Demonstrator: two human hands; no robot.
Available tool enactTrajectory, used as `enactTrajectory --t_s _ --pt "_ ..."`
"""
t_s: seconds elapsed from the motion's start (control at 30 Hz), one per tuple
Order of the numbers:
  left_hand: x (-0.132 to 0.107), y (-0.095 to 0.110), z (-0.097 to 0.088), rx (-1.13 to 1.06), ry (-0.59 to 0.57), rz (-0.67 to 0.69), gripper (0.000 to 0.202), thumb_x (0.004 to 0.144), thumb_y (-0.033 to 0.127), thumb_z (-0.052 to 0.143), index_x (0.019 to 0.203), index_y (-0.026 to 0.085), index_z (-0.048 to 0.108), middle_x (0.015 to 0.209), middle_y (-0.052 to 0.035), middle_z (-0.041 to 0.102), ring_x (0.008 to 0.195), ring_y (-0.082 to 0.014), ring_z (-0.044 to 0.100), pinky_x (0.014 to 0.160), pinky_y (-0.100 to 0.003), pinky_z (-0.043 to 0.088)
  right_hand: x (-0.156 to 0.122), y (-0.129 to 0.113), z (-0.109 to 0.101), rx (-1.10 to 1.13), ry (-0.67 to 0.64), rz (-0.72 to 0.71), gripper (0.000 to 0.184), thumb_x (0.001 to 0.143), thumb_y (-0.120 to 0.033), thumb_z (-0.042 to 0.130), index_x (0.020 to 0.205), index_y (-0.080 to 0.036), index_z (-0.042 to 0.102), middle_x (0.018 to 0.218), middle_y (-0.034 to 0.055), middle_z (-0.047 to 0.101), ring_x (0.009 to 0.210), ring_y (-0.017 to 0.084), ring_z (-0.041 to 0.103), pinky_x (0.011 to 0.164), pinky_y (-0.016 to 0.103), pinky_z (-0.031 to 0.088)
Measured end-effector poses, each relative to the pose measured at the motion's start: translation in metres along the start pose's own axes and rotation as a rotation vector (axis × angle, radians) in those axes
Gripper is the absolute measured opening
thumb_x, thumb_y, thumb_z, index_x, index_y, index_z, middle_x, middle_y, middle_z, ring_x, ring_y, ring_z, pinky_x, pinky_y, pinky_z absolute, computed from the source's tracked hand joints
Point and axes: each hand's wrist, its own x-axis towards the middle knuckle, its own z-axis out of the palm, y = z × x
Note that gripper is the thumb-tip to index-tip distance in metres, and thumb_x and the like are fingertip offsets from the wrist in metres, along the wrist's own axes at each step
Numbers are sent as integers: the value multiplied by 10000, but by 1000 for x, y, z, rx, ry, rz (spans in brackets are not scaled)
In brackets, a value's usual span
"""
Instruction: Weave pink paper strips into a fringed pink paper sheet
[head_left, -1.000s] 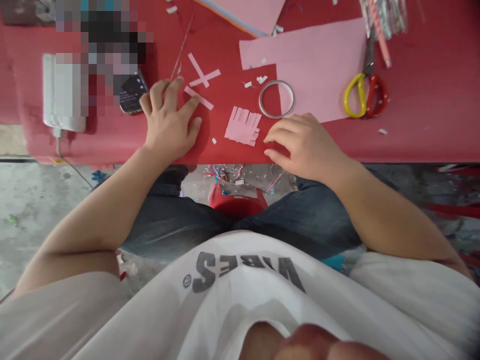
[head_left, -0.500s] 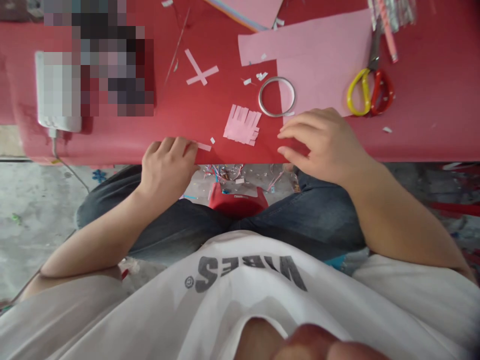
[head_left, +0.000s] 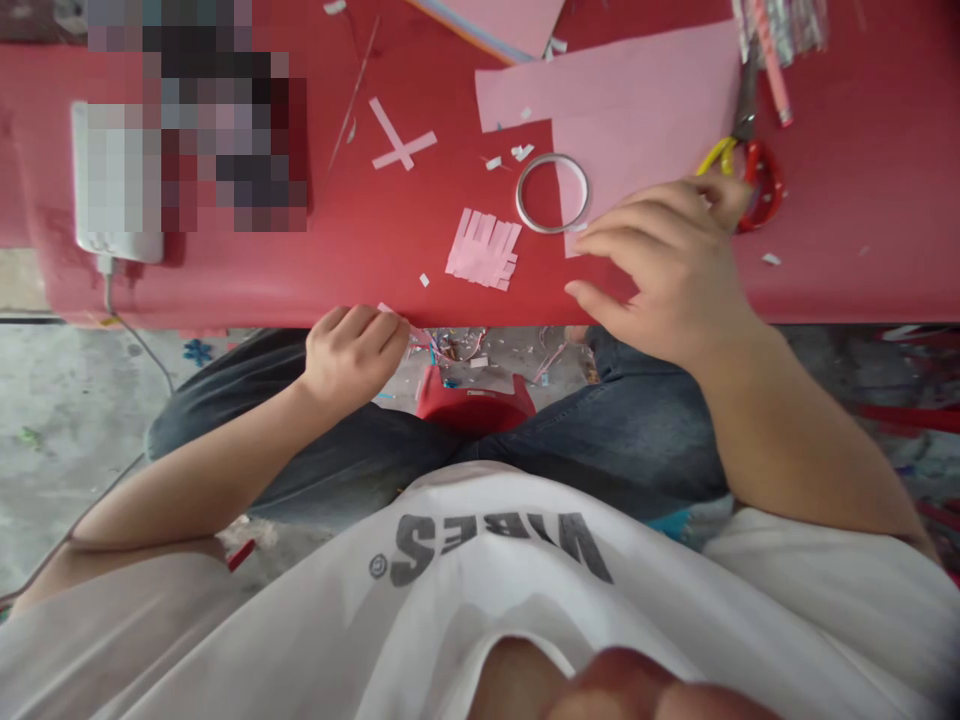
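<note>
At the table's front edge my left hand is closed, pinching a narrow pink paper strip that shows beside its fingertips. My right hand is open, thumb apart, with its outer fingers over the yellow handle of the scissors; whether they touch is hard to tell. Between the hands lies a small pink paper piece cut into a fringe. A roll of tape rests beyond it, partly over a large pink paper sheet.
Two crossed pink strips lie farther back on the red table. A white box-shaped device with a cable stands at the left. Silvery fringe and a pink stick lie at the back right. Scraps litter the floor below.
My left hand has lifted the pink strip off the table and drawn it toward me and slightly right. My right hand has shifted right, reaching its outer fingers over the scissors' yellow handle.
</note>
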Motion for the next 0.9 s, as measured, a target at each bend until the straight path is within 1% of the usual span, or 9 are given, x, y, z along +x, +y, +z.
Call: enactTrajectory --t_s 0.1,0.3,0.43,0.53,0.57,0.63,0.73,0.8,0.9 --pt "0 -1 1 158 84 95 112 965 145 612 905 221 669 860 -60 719 765 -234 610 593 -385 367 -1 1 -1 -8 -1 1 234 998 -390 635 1199 -275 667 1254 42 742 1240 338 637 1120 590 336" --pt "13 10 -9 211 161 224 115 916 112 677 873 219 666 823 -10 736 721 -187 629 578 -353 433 -2 1 -1 5 -11 13 219 1000 -393 630 1180 -277 675 1259 26 738 1227 317 644 1124 553 322" --pt "32 33 -16 18 151 187 81 928 144 658 956 219 659 874 -27 754 819 -203 689 636 -343 507 -5 -22 9 80 -19 -48 286 1003 -421 609 1225 -247 658 1244 47 740 1186 294 652 1077 518 350" --pt "49 51 -20 -179 145 82 86 948 178 633 1027 198 605 847 -39 738 768 -202 687 672 -347 545 -8 -51 16 88 -122 -183 365 1016 -448 578 1292 -217 636 1270 75 731 1130 285 649 1008 485 383" --pt "54 56 -21 -216 142 74 111 955 190 625 1059 194 586 860 -45 742 766 -204 692 681 -348 552 -8 -60 18 84 -139 -206 362 1021 -437 566 1282 -199 642 1245 85 737 1090 279 650 974 473 391" --pt "64 63 -24 -251 141 97 156 967 204 608 1112 190 552 898 -63 753 783 -213 706 692 -351 559 -8 -71 19 70 -142 -224 279 1033 -381 538 1148 -177 688 1119 91 761 982 259 652 889 445 391" --pt "76 70 -29 -257 148 135 182 982 201 572 1156 186 522 929 -80 755 803 -226 716 691 -360 555 -5 -74 15 33 -125 -245 218 1023 -246 509 972 -193 714 884 54 741 827 218 623 790 405 357" --pt "82 72 -33 -269 146 142 202 992 193 551 1191 183 517 960 -84 757 818 -226 717 692 -364 552 -2 -70 12 -3 -105 -259 233 1007 -184 495 960 -198 723 796 35 704 767 203 602 758 392 343" --pt "92 71 -40 -302 113 128 302 994 182 536 1296 183 520 1025 -81 757 889 -227 724 737 -370 564 1 -66 8 -55 -67 -248 256 1008 -159 471 968 -177 723 765 33 686 735 198 601 741 393 349"
